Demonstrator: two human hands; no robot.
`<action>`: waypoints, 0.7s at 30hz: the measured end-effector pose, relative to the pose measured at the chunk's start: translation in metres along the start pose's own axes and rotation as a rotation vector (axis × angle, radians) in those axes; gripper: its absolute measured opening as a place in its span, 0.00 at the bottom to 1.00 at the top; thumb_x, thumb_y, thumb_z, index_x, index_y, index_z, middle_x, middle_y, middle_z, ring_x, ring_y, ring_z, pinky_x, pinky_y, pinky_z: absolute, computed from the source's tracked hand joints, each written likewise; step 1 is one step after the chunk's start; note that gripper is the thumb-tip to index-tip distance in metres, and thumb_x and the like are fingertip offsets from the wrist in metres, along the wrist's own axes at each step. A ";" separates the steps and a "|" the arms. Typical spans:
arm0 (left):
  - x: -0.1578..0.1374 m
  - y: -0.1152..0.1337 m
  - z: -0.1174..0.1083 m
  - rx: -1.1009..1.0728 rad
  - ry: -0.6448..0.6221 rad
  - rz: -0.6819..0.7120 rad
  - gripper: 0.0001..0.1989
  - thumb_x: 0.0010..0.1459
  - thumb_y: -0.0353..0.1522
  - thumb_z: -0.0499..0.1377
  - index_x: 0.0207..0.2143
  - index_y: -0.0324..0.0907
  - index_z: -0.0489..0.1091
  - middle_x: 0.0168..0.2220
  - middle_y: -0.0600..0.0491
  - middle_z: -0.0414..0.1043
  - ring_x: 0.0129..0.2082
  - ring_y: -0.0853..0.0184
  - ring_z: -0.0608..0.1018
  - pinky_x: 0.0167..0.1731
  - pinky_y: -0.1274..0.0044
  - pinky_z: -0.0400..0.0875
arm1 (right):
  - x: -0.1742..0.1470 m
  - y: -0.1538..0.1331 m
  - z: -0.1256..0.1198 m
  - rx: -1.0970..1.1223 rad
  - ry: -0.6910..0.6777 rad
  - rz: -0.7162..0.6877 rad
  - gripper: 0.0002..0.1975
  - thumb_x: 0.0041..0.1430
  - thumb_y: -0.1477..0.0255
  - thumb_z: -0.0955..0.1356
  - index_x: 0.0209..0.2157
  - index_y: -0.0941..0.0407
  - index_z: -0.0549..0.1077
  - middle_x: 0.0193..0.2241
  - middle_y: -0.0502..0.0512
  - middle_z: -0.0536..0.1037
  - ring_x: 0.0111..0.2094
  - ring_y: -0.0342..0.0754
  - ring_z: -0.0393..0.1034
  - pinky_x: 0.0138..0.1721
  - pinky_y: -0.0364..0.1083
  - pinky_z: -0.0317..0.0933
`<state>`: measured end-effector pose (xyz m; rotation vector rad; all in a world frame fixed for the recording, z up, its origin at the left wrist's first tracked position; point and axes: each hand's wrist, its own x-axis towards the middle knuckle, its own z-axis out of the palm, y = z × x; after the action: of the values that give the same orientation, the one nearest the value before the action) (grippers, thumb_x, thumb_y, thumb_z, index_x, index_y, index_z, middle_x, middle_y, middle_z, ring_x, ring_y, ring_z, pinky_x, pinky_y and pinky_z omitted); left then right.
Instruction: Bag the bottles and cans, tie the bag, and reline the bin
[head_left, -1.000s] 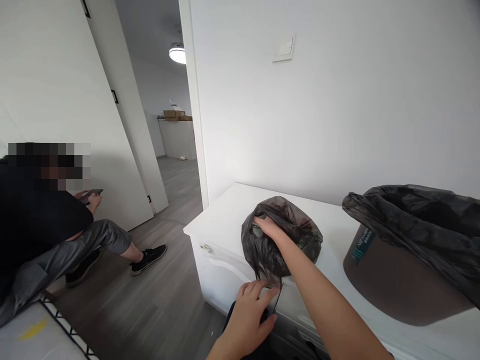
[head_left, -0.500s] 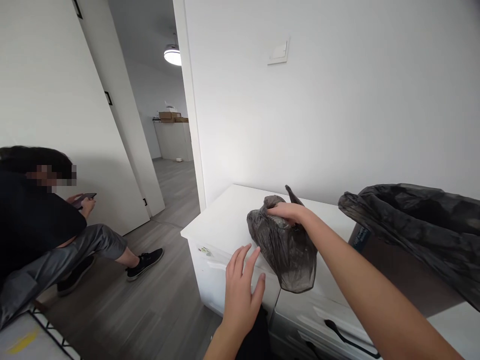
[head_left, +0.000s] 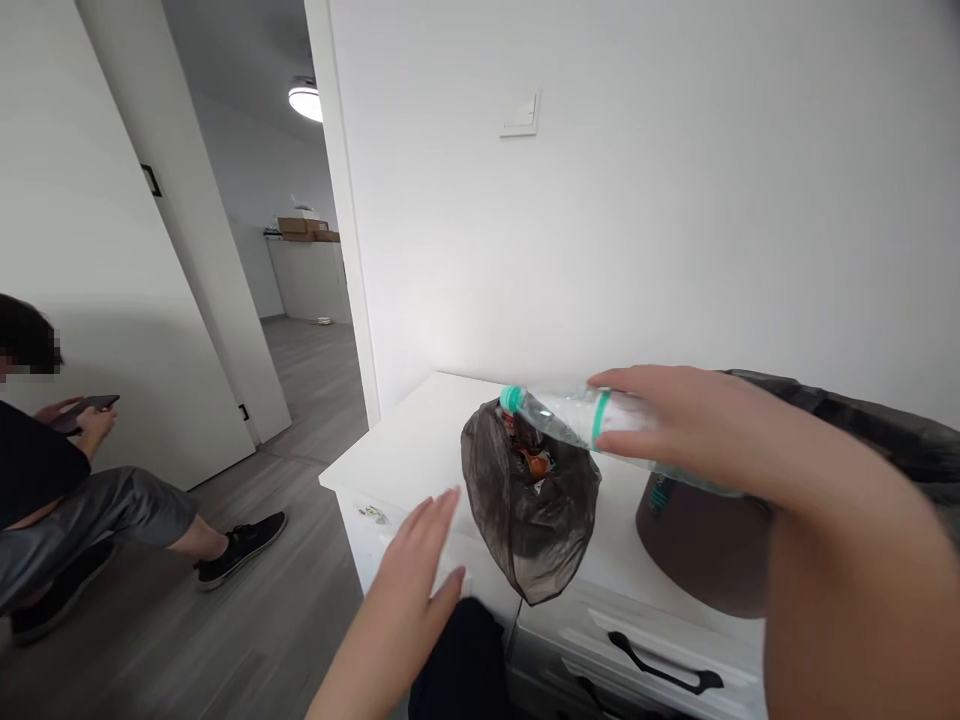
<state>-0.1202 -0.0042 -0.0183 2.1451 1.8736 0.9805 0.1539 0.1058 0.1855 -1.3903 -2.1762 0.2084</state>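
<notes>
In the head view, one clear plastic bottle has a teal screw cap, a whitish label and a teal band around its middle; its transparent walls catch pale glints. It lies tilted in the right hand, which is closed around the label, digits on the far and near sides. The capped neck sticks out to the left, beyond the fingertips and over the mouth of a bag, while the lower end shows beneath the palm, in front of a bin. The left hand is open, fingers extended and thumb apart, just beside the bag; whether it touches cannot be told. That single dark, see-through plastic bag sits gaping at the front edge of a white cabinet, with crumpled orange and red wrappers inside. To its right stands one brownish waste bin, its rim covered by a black liner. Two black drawer handles show below, and one light switch is on the wall. At far left, one seated person in two black shoes holds one phone.
</notes>
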 end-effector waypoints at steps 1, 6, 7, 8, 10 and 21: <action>-0.004 0.008 -0.014 -0.061 0.082 -0.047 0.35 0.66 0.37 0.57 0.73 0.61 0.49 0.70 0.51 0.59 0.70 0.51 0.63 0.61 0.57 0.69 | -0.014 0.006 -0.002 0.002 0.030 -0.029 0.19 0.45 0.67 0.78 0.42 0.46 0.82 0.41 0.57 0.83 0.40 0.63 0.78 0.39 0.56 0.69; 0.006 0.066 -0.032 -0.498 0.339 -0.087 0.38 0.66 0.43 0.58 0.74 0.57 0.46 0.63 0.48 0.70 0.63 0.51 0.72 0.56 0.60 0.76 | -0.073 -0.012 0.068 0.233 0.165 -0.229 0.36 0.63 0.57 0.70 0.69 0.31 0.55 0.65 0.44 0.69 0.62 0.62 0.68 0.58 0.62 0.69; 0.012 0.072 -0.029 -0.555 0.368 -0.103 0.39 0.66 0.44 0.58 0.74 0.55 0.46 0.61 0.47 0.72 0.61 0.52 0.75 0.54 0.61 0.77 | -0.081 -0.025 0.090 0.287 0.128 -0.273 0.38 0.65 0.60 0.68 0.72 0.33 0.49 0.67 0.45 0.65 0.65 0.63 0.63 0.61 0.64 0.67; 0.019 0.075 -0.027 -0.596 0.392 -0.122 0.40 0.65 0.44 0.59 0.74 0.54 0.46 0.60 0.47 0.72 0.59 0.52 0.77 0.53 0.61 0.78 | -0.088 -0.039 0.109 0.340 0.138 -0.345 0.40 0.67 0.64 0.67 0.73 0.36 0.44 0.68 0.48 0.63 0.67 0.63 0.60 0.62 0.65 0.65; 0.036 0.068 -0.028 -0.626 0.448 -0.157 0.40 0.64 0.45 0.60 0.73 0.53 0.46 0.60 0.47 0.72 0.56 0.54 0.78 0.51 0.62 0.79 | -0.100 -0.060 0.135 0.367 0.168 -0.414 0.44 0.67 0.69 0.65 0.74 0.38 0.34 0.71 0.53 0.56 0.70 0.65 0.54 0.64 0.68 0.62; 0.138 -0.093 -0.034 -0.279 0.604 -0.383 0.33 0.54 0.37 0.69 0.59 0.45 0.61 0.60 0.47 0.70 0.59 0.55 0.73 0.59 0.66 0.67 | -0.169 0.014 0.175 0.302 -0.401 -0.205 0.43 0.60 0.66 0.71 0.72 0.34 0.50 0.71 0.56 0.58 0.68 0.71 0.57 0.60 0.68 0.64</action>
<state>-0.2148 0.1333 0.0149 1.3484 2.1008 1.7928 0.1278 -0.0091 -0.0276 -1.0132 -2.4590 0.7592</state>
